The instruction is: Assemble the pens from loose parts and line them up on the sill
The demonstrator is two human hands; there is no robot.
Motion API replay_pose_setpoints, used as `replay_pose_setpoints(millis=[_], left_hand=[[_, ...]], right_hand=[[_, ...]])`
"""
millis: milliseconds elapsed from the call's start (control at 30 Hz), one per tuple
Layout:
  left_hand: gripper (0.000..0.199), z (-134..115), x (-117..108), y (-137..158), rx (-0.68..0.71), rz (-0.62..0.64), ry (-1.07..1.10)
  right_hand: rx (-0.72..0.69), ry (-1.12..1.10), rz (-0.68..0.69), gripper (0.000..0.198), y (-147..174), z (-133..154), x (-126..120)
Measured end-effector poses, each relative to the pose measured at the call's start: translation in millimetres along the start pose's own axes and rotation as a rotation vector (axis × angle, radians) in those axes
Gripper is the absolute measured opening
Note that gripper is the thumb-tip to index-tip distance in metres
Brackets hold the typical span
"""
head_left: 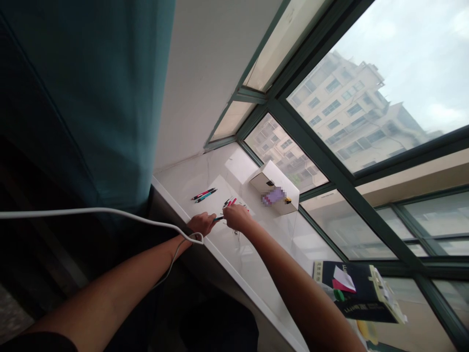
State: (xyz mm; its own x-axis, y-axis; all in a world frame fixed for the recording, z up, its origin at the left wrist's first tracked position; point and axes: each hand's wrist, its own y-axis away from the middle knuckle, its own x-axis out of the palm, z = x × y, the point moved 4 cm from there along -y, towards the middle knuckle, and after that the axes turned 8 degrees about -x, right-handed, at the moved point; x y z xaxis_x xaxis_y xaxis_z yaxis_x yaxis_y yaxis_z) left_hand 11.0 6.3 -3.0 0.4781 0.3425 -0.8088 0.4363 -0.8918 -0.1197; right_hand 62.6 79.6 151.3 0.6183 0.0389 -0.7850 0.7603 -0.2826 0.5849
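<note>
My left hand (201,224), closed at the ledge's front edge, grips one end of a dark pen (219,218). The pen's other end meets the pinched fingers of my right hand (237,217), which hide its tip. Two assembled pens, a red one (203,193) and a blue one (206,196), lie side by side on the white ledge (256,274), just beyond my left hand. Small red and dark pen parts (229,201) show beside my right hand, partly covered by it. More small metallic-looking pieces (236,232) lie below that hand, too small to name.
A white box (274,178) with a blurred purple item (274,195) stands by the window. A dark blue paper bag (355,293) and a green-capped bottle (339,295) are at lower right. A white cable (139,219) crosses before my left wrist; a teal curtain (146,98) hangs at left.
</note>
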Motion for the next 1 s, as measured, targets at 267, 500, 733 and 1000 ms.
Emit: replay_pose_setpoints(millis=[267, 500, 733, 1000], left_hand=[[0.045, 0.9, 2.9, -0.8, -0.012, 0.021, 0.032], [0.045, -3.8, -3.9, -0.4, 0.064, 0.014, -0.005], [0.048, -4.6, -5.8, -1.1, 0.057, 0.021, 0.003], [0.049, -4.3, -10.4, -0.7, -0.004, 0.019, 0.027]], right_hand=[[0.042, -0.152, 0.057, 0.025, -7.8, -13.5, 2.8], [0.032, -0.351, 0.170, 0.021, -14.9, -26.6, 11.6], [0.071, -0.338, 0.106, 0.022, -6.3, -36.4, 10.4], [0.116, -0.268, -0.078, 0.020, 10.6, -26.3, -0.6]])
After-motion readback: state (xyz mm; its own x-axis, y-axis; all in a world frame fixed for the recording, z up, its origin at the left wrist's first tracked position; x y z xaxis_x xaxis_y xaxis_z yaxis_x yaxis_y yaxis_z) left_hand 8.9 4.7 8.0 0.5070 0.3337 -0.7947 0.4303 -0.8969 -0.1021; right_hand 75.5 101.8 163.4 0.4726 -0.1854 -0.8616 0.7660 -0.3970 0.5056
